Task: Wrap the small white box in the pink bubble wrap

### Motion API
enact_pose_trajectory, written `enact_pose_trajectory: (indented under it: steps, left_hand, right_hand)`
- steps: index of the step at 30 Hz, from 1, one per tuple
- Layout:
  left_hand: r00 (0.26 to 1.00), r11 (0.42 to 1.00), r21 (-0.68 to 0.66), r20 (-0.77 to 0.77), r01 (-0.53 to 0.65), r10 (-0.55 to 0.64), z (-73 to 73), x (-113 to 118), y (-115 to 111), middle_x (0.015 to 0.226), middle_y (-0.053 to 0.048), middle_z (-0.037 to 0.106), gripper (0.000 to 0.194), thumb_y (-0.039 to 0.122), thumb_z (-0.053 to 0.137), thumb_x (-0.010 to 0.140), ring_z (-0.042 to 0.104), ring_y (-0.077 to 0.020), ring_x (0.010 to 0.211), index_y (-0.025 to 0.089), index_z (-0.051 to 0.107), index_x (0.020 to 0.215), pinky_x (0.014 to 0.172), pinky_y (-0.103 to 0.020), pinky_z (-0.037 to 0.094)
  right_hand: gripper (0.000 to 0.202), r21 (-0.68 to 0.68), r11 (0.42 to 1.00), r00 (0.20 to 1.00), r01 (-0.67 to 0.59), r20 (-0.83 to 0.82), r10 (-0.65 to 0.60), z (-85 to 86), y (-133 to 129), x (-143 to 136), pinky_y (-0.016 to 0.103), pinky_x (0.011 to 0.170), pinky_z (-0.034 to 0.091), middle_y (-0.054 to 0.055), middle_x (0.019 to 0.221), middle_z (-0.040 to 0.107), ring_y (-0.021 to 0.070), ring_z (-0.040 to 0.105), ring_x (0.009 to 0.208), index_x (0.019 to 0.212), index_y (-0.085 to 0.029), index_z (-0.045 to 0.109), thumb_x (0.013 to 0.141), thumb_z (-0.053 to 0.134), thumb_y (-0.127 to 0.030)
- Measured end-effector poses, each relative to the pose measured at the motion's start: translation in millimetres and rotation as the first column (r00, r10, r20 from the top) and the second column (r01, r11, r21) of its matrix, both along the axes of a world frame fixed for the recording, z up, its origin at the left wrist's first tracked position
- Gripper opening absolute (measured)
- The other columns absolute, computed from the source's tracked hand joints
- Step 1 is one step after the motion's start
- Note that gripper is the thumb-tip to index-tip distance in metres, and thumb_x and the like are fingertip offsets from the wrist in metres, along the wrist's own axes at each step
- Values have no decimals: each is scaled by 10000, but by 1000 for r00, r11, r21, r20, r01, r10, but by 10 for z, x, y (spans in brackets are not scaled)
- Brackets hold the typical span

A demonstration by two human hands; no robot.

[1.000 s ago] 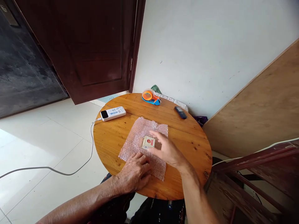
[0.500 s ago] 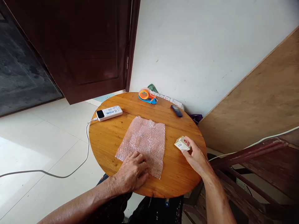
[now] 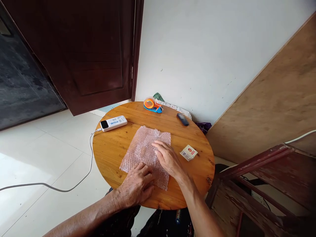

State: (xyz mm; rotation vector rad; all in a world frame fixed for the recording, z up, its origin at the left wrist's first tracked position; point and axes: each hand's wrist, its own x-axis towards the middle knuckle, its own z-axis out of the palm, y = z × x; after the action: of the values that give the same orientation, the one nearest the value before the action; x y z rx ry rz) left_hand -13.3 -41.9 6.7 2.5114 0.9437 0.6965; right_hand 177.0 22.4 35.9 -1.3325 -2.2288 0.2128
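A sheet of pink bubble wrap (image 3: 145,144) lies flat on the round wooden table (image 3: 111,154). My left hand (image 3: 138,184) rests on its lower left part with the fingers bent; whether it pinches the sheet is hidden. My right hand (image 3: 168,158) is over the right half of the wrap, fingers stretched out and apart, holding nothing. Right of that hand, a small cream box (image 3: 189,152) with a red mark sits on the tabletop, touched by neither hand.
An orange and blue tape dispenser (image 3: 153,105) stands at the table's back edge. At the back left is a white power bank (image 3: 113,123) with a cable. A dark blurred object (image 3: 183,119) lies at the back right, near a folded paper (image 3: 180,110).
My right hand has let go of the small box and moved left over the bubble wrap. The box stays on the table. My left hand is still on the wrap.
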Motion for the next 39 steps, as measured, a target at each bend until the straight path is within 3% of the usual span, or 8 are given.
enact_pose_trajectory:
  steps: [8,11,13,16,21,25,34,39]
  left_hand:
    - [999,998,-54,9,45,-45,41,-30,11,1111,-60,621,167,217,655,820,536,-224,1003,208,636,986,914,-393,498]
    - [996,993,-84,52,79,-75,161,-88,160,1142,-35,623,151,192,612,861,580,-174,1008,210,631,1009,924,-308,512]
    - [1000,1000,-6,24,-6,6,235,-119,342,1162,-49,632,173,166,561,889,586,-195,1047,204,636,1040,948,-341,503]
    - [990,995,76,-122,-58,67,283,-143,652,1259,-102,610,360,221,633,843,537,-272,1165,178,600,1199,1021,-441,457]
    - [922,986,-3,-354,-167,156,200,-179,919,1402,-154,532,743,500,754,721,450,-355,1305,167,516,1340,1091,-532,378]
    - [915,980,24,-356,-196,192,128,-191,910,1444,-141,499,813,572,726,712,429,-357,1321,175,485,1379,1103,-540,353]
    - [930,984,69,-323,-163,177,136,-207,936,1400,-168,520,739,485,768,688,458,-378,1286,188,540,1325,1059,-572,379]
    - [957,994,89,-278,-60,83,176,-80,599,1453,-162,481,630,389,775,717,423,-386,1326,210,576,1287,1078,-609,348]
  right_hand:
    - [446,-44,999,992,-9,129,15,-282,216,-92,477,1113,387,109,1400,570,267,490,1310,1266,-169,642,854,474,-126]
    - [448,-37,999,992,-19,122,23,-348,207,-56,488,1124,371,113,1414,560,273,475,1324,1281,-165,629,863,469,-152]
    - [449,-30,999,994,-31,108,34,-367,204,-40,487,1126,370,114,1425,548,270,469,1331,1293,-173,615,869,467,-170]
    - [455,-19,999,997,-32,69,33,-363,202,-20,480,1118,388,117,1457,511,268,456,1348,1318,-187,586,875,482,-192]
    - [480,-1,996,993,92,72,-92,-353,202,71,525,1119,374,138,1424,533,311,463,1338,1342,-180,561,873,559,-280]
    - [447,5,985,982,174,77,-174,-400,235,163,513,1086,415,161,1405,548,308,491,1314,1354,-146,549,969,437,-345]
    - [439,48,975,971,215,97,-219,-418,274,184,506,1066,439,151,1377,568,293,510,1285,1331,-150,569,948,354,-139]
    - [443,31,967,963,254,88,-256,-389,257,154,508,1066,436,166,1377,561,298,507,1288,1326,-137,569,936,360,-118]
